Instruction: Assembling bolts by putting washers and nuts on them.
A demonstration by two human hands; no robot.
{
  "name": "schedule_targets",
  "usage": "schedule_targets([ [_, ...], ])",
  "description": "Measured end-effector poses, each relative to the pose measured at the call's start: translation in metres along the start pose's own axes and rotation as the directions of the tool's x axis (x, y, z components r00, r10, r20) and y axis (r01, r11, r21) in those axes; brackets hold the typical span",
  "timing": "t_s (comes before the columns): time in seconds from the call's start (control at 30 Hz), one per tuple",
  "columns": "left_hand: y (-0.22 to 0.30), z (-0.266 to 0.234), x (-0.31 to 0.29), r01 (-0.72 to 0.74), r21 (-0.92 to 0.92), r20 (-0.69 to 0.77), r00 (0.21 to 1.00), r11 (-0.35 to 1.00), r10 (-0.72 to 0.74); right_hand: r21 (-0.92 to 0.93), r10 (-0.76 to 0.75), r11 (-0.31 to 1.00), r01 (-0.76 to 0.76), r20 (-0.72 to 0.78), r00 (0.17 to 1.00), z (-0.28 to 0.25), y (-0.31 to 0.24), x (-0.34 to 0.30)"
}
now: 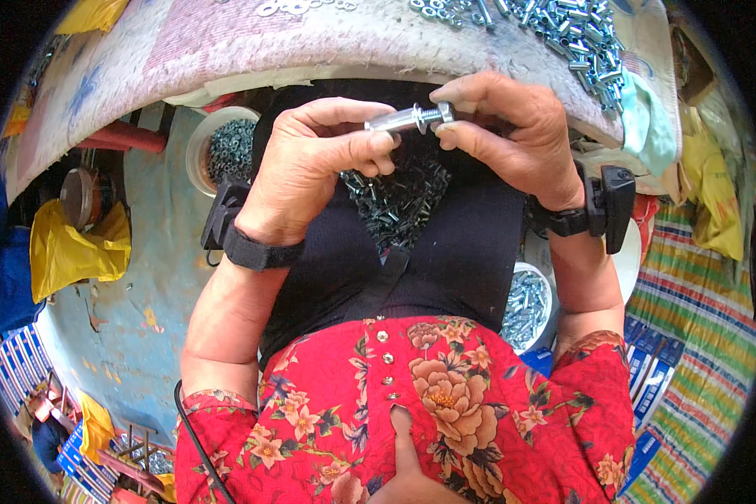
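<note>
A cloth-covered table (218,42) curves beyond the grip, with a heap of silvery metal sleeves (575,42) on it, beyond and to the right. A white tub (195,155) of small metal parts stands to the grip's left; another white tub (549,296) sits nearer the body, to its right. Directly below lies a pile of dark metal pieces (395,202). The left hand (311,160) pinches a shiny sleeve (388,123); the right hand (512,122) clamps a bolt (446,111) by its head, between thumb and fingers. Between both grips, a washer (421,118) encircles the bolt-and-sleeve piece.
</note>
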State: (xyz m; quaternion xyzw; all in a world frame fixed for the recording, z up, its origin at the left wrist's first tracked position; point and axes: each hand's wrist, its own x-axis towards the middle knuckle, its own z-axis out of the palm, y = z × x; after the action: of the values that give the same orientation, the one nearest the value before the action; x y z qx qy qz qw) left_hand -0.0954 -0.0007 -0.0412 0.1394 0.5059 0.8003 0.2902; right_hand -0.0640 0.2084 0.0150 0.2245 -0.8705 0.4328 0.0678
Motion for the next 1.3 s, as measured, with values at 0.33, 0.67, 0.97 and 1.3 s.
schedule_targets([
  [0.33, 0.005, -0.002, -0.006, 0.194, -0.28, 0.123, 0.978, 0.94, -0.166, -0.201, -0.486, 0.861, 0.468, -0.047, 0.873, 0.005, 0.006, 0.005],
  [0.67, -0.002, 0.019, -0.008, -0.362, 0.523, -0.048, 0.891, 0.771, 0.451, 0.301, 0.198, 0.944, -0.136, -0.188, 0.962, 0.032, 0.008, -0.012],
  [0.97, -0.006, 0.017, -0.011, 0.033, -0.19, -0.13, 0.99, 0.981, -0.058, 0.123, -0.063, 0.989, 0.084, -0.168, 0.984, 0.027, 0.002, -0.011],
  [1.3, -0.017, 0.018, -0.015, 0.054, -0.106, -0.143, 0.987, 0.993, -0.068, -0.123, -0.087, 0.99, 0.065, -0.179, 0.98, 0.032, 0.006, -0.007],
])
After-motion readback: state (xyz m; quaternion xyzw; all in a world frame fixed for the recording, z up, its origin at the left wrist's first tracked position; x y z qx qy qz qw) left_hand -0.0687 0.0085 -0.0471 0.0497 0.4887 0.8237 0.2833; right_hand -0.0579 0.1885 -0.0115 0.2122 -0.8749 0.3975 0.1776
